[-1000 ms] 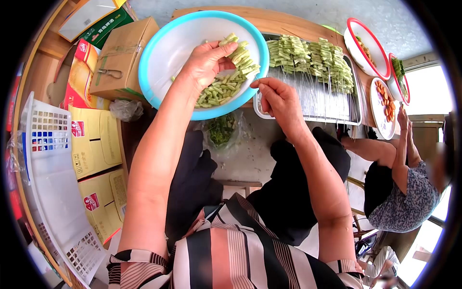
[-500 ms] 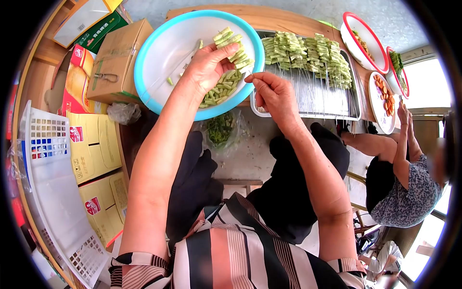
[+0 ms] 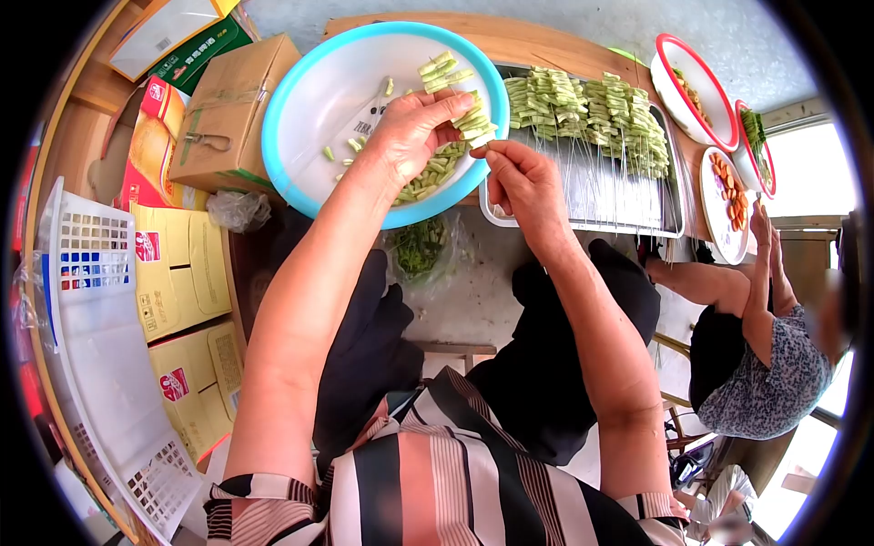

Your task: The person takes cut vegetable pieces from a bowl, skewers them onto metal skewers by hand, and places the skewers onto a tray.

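Observation:
My left hand point(image 3: 417, 126), fingers closed, holds a row of cut green bean pieces point(image 3: 473, 120) threaded on a skewer, over the blue-rimmed basin point(image 3: 300, 118). Just right of it, my right hand point(image 3: 523, 180) pinches the thin skewer's end close to the lowest bean pieces. Loose cut beans point(image 3: 428, 180) lie in the basin under my left hand, partly hidden by it. To the right, a metal tray point(image 3: 592, 196) bears several finished-looking bean skewers point(image 3: 587, 109) in rows, their bare thin ends pointing toward me.
Two red-rimmed bowls point(image 3: 701, 91) and a white plate of orange-brown pieces point(image 3: 728, 196) stand at the right. A co-worker point(image 3: 769, 364) sits beyond them. Cardboard boxes point(image 3: 232, 109) and a white plastic basket point(image 3: 100, 355) line the left. A bag of greens point(image 3: 419, 246) lies below the table.
The bean pieces on the skewer now sit in separated groups, and my left hand has shifted slightly right and down. My right hand stays at the skewer's end. The view has shifted slightly.

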### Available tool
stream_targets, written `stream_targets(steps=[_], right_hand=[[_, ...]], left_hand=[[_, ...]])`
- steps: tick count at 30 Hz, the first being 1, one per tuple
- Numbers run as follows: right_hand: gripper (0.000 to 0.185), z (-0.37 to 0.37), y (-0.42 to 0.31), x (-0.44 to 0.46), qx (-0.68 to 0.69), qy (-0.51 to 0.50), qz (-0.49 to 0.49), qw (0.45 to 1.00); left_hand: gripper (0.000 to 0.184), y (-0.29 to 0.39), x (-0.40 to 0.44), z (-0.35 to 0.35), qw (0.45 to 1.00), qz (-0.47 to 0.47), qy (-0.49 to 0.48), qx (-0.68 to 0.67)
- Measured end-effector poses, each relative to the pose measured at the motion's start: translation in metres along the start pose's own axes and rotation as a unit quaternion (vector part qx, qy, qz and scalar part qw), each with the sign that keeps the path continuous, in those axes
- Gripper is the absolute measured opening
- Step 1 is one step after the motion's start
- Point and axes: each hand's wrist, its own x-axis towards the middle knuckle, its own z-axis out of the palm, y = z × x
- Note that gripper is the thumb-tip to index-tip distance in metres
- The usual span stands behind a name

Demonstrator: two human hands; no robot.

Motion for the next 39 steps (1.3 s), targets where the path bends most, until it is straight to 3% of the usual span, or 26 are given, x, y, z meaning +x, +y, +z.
stream_targets(steps=[5, 8, 18, 20, 23, 28, 37, 39], right_hand=[[0.02, 0.0, -0.001, 0.0, 0.013, -0.008, 0.011, 1.0], [0.021, 0.0, 0.001, -0.001, 0.01, -0.011, -0.002, 1.0], [0.021, -0.002, 0.0, 0.001, 0.02, -0.016, 0.022, 0.999], [0.021, -0.002, -0.001, 0.002, 0.021, -0.016, 0.02, 0.999], [0.021, -0.001, 0.0, 0.002, 0.015, -0.002, 0.014, 1.0], [0.019, -0.002, 0.001, 0.002, 0.041, 0.033, 0.012, 0.999], [0.018, -0.005, 0.006, 0.003, 0.04, 0.033, 0.011, 0.999], [0.016, -0.007, 0.015, 0.0, -0.023, 0.048, -0.025, 0.998]], left_hand=[[0.029, 0.014, -0.002, 0.011, 0.996, 0.044, 0.062, -0.042], [0.028, 0.016, 0.004, 0.002, 0.989, 0.121, 0.083, 0.006], [0.03, 0.01, 0.005, -0.001, 0.994, 0.067, 0.084, 0.027], [0.032, 0.014, -0.001, 0.004, 0.999, 0.04, 0.015, 0.012], [0.033, 0.008, -0.002, 0.009, 0.995, 0.026, -0.024, 0.096], [0.05, 0.01, -0.009, 0.016, 0.994, 0.017, -0.065, 0.087], [0.041, 0.012, -0.007, 0.016, 0.993, 0.022, -0.065, 0.095], [0.043, 0.015, -0.002, 0.009, 0.993, 0.012, -0.041, 0.114]])
